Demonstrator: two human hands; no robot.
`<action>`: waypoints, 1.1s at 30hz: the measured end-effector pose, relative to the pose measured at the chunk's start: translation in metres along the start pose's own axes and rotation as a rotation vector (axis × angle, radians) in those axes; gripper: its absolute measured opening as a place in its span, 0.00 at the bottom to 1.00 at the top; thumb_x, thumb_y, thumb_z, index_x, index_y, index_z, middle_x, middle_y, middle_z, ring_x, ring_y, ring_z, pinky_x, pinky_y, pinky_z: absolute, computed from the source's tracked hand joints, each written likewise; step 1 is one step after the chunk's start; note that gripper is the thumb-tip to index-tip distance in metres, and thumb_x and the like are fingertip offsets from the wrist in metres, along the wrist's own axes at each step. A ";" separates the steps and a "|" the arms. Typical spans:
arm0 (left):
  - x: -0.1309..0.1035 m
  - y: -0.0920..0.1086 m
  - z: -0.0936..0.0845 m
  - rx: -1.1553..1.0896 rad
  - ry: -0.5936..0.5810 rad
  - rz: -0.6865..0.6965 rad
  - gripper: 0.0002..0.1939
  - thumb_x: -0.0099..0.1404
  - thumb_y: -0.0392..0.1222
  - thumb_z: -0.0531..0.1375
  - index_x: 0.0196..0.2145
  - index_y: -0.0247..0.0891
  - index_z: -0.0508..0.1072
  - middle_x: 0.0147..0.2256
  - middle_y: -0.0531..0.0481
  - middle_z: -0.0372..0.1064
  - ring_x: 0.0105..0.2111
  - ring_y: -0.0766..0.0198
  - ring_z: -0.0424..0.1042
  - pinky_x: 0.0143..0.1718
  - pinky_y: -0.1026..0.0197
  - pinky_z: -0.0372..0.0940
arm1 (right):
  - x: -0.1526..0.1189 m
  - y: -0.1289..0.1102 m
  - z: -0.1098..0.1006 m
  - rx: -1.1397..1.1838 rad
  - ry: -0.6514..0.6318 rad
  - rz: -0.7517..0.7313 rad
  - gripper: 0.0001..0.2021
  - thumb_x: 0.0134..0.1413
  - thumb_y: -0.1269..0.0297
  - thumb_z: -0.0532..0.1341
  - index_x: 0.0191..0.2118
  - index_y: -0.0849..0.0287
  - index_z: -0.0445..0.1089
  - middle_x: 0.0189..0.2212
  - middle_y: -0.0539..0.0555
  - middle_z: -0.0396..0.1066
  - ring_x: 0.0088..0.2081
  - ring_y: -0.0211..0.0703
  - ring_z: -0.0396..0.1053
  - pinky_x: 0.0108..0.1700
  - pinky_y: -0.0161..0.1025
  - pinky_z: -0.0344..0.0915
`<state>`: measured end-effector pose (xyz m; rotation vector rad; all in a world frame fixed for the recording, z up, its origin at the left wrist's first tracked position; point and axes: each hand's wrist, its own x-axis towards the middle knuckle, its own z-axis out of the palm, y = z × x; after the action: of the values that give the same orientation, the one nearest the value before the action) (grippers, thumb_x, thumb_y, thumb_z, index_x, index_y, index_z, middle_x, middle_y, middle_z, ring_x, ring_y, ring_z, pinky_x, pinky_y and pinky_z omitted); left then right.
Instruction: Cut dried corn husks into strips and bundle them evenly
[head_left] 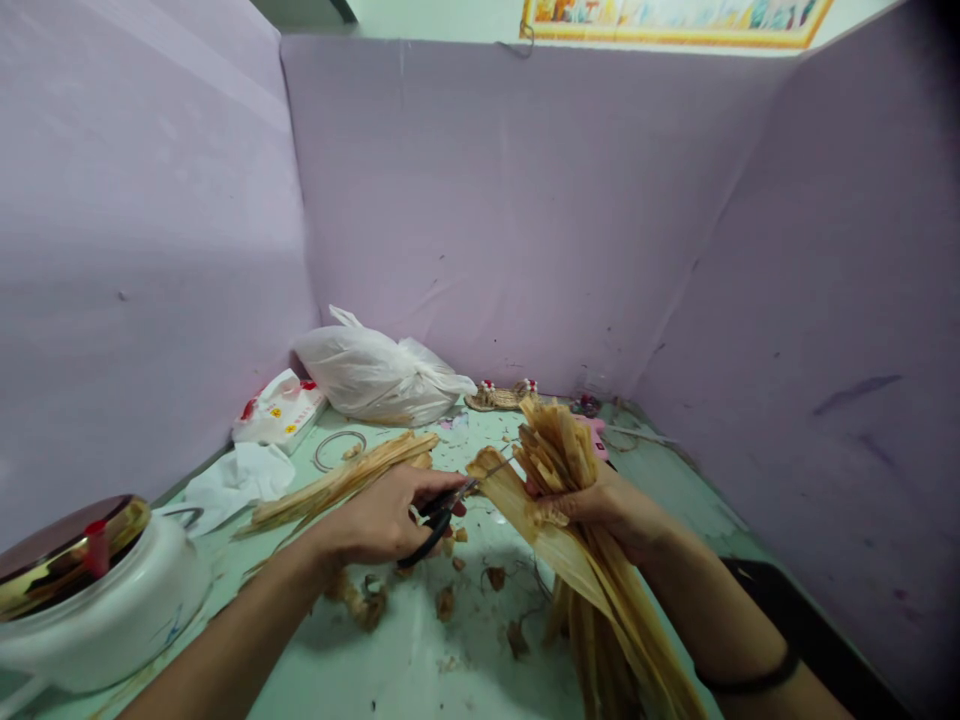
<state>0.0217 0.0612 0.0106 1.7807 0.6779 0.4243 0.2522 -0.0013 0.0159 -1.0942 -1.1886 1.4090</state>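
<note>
Left hand [405, 512] curls round black-handled metal scissors [439, 522]; right hand [600, 507] clasps long straw-yellow dried husks [589, 585], likely light, brittle, best held near their bunched tops [556, 445]

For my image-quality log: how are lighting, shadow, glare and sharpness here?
Head view: right partition dimmer than the left one, far top-right corner black; head view: soft shadow on the table below the husk bundle; head view: reflections on the glossy lid; head view: scissors readable, fine detail slightly soft.
</note>
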 end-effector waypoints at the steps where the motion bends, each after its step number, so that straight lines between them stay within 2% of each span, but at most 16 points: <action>1: 0.001 -0.001 0.000 0.020 0.007 0.010 0.26 0.46 0.32 0.61 0.46 0.39 0.73 0.39 0.46 0.73 0.35 0.60 0.72 0.24 0.69 0.63 | 0.000 0.000 0.001 -0.012 -0.003 0.007 0.10 0.27 0.72 0.67 0.24 0.59 0.70 0.23 0.49 0.65 0.27 0.38 0.61 0.30 0.35 0.58; 6: 0.004 -0.008 0.004 -0.081 -0.022 -0.102 0.26 0.48 0.35 0.61 0.48 0.36 0.71 0.38 0.42 0.73 0.30 0.60 0.73 0.18 0.69 0.62 | 0.001 0.000 0.002 -0.010 0.015 -0.003 0.11 0.27 0.72 0.68 0.24 0.59 0.68 0.22 0.48 0.63 0.26 0.36 0.60 0.29 0.35 0.58; 10: 0.004 -0.009 0.004 -0.152 -0.026 -0.172 0.26 0.47 0.34 0.61 0.47 0.37 0.71 0.38 0.42 0.73 0.26 0.62 0.73 0.15 0.70 0.60 | 0.001 0.000 0.001 0.049 0.068 -0.014 0.15 0.27 0.72 0.69 0.27 0.58 0.67 0.22 0.47 0.65 0.26 0.37 0.62 0.29 0.34 0.59; 13: 0.004 -0.007 0.004 -0.154 -0.030 -0.163 0.27 0.46 0.33 0.61 0.47 0.37 0.71 0.38 0.42 0.73 0.25 0.63 0.73 0.14 0.71 0.59 | 0.000 0.002 0.000 0.065 0.102 0.003 0.16 0.26 0.72 0.69 0.29 0.57 0.68 0.23 0.48 0.67 0.26 0.37 0.64 0.28 0.34 0.61; 17: 0.004 -0.003 0.005 -0.140 -0.026 -0.115 0.27 0.44 0.32 0.63 0.45 0.36 0.71 0.38 0.42 0.73 0.29 0.62 0.73 0.19 0.70 0.62 | 0.001 0.005 0.002 0.051 0.084 0.053 0.16 0.25 0.71 0.70 0.28 0.58 0.68 0.24 0.49 0.69 0.26 0.38 0.65 0.28 0.35 0.62; 22: 0.005 -0.004 0.006 -0.196 0.004 -0.196 0.26 0.45 0.35 0.62 0.45 0.34 0.71 0.37 0.40 0.74 0.24 0.61 0.73 0.16 0.67 0.63 | 0.002 0.004 0.003 0.075 0.070 0.077 0.18 0.26 0.72 0.69 0.31 0.60 0.70 0.27 0.50 0.72 0.28 0.41 0.68 0.31 0.37 0.65; 26: 0.004 -0.008 0.004 -0.177 -0.010 -0.183 0.26 0.47 0.36 0.61 0.46 0.35 0.70 0.37 0.39 0.74 0.23 0.62 0.72 0.16 0.67 0.61 | 0.002 0.002 0.003 0.098 0.056 0.090 0.17 0.27 0.73 0.69 0.31 0.59 0.70 0.25 0.48 0.71 0.26 0.40 0.68 0.29 0.35 0.64; 31: 0.002 -0.004 0.002 -0.035 -0.069 -0.011 0.22 0.44 0.30 0.60 0.41 0.36 0.74 0.39 0.42 0.73 0.35 0.59 0.73 0.27 0.66 0.65 | 0.000 0.004 0.004 0.077 0.008 0.086 0.19 0.27 0.75 0.68 0.34 0.59 0.71 0.29 0.50 0.74 0.30 0.43 0.70 0.32 0.36 0.66; 33: 0.002 -0.002 0.003 -0.052 -0.038 -0.026 0.20 0.44 0.31 0.60 0.38 0.35 0.74 0.38 0.43 0.74 0.34 0.59 0.73 0.27 0.65 0.65 | 0.000 0.005 0.006 0.085 -0.004 0.103 0.20 0.28 0.75 0.68 0.36 0.60 0.71 0.32 0.52 0.74 0.32 0.44 0.71 0.33 0.37 0.67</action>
<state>0.0249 0.0608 0.0078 1.7244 0.6575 0.3866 0.2456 -0.0027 0.0121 -1.1063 -1.0782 1.5275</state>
